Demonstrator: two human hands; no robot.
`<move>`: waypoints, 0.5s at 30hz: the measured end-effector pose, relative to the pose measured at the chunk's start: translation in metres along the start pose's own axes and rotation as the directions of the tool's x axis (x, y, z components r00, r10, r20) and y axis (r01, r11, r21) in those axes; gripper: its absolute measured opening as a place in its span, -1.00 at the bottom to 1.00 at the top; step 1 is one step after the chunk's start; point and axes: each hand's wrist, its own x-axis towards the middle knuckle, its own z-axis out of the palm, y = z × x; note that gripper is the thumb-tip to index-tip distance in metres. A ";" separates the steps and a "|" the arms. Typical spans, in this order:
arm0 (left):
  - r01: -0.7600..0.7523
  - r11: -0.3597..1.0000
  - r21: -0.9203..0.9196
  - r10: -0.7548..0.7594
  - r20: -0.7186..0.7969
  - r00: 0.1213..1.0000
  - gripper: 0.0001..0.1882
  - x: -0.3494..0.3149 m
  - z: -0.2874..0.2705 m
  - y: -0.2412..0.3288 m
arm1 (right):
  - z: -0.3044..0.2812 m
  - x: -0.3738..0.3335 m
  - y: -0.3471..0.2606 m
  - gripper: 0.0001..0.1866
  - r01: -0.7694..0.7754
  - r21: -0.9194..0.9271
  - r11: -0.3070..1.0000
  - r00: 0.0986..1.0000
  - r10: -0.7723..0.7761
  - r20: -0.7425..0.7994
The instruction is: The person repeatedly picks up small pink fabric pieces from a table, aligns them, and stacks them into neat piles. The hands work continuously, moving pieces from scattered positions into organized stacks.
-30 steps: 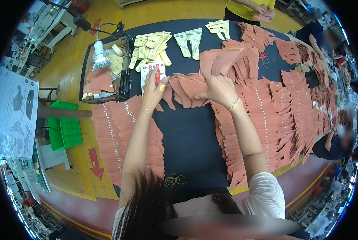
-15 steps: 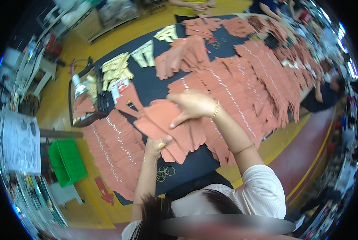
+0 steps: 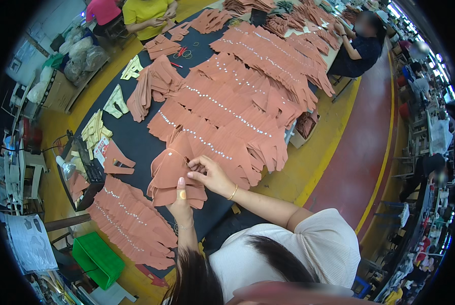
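Observation:
A bundle of salmon cut pieces (image 3: 167, 170), soft like leather or fabric, is held above the dark table (image 3: 136, 137). My left hand (image 3: 180, 204) is closed round its near edge, thumb on top and a tan wrap on that thumb; its other fingers are hidden beneath. At the bundle's right edge my right hand (image 3: 211, 177) has thumb and fingers pinched together. A thin yellowish band (image 3: 175, 151), like a rubber band, crosses the top piece toward those fingers. Beyond lie overlapping rows of finger-edged salmon pieces (image 3: 222, 109) with small white marks.
More salmon pieces (image 3: 131, 218) lie in rows at the near left. Pale yellow pieces (image 3: 116, 102) and a dark tray (image 3: 87, 175) line the left side. A green crate (image 3: 98, 259) stands below. Co-workers sit at the far right (image 3: 357, 48) and stand at the far left (image 3: 146, 15).
The view has swung to the right. My right hand has gone from lying spread over the bundle to pinching at its right edge, and a thin band now shows across the pieces.

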 end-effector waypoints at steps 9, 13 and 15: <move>-0.077 0.981 0.178 0.069 0.050 0.996 -0.47 -0.018 -0.012 -0.016 | -0.068 0.000 -0.042 -0.88 -0.258 0.668 0.698 0.943 0.032 0.331; 0.036 0.988 0.149 -0.062 0.173 0.983 -0.44 -0.032 -0.054 -0.003 | -0.095 0.024 -0.040 -0.83 -0.265 0.822 0.503 0.962 0.189 0.195; -0.018 0.995 -0.095 0.040 0.230 0.972 -0.40 -0.037 -0.063 0.006 | -0.083 0.032 -0.014 -0.82 -0.429 0.788 0.443 0.896 0.318 0.309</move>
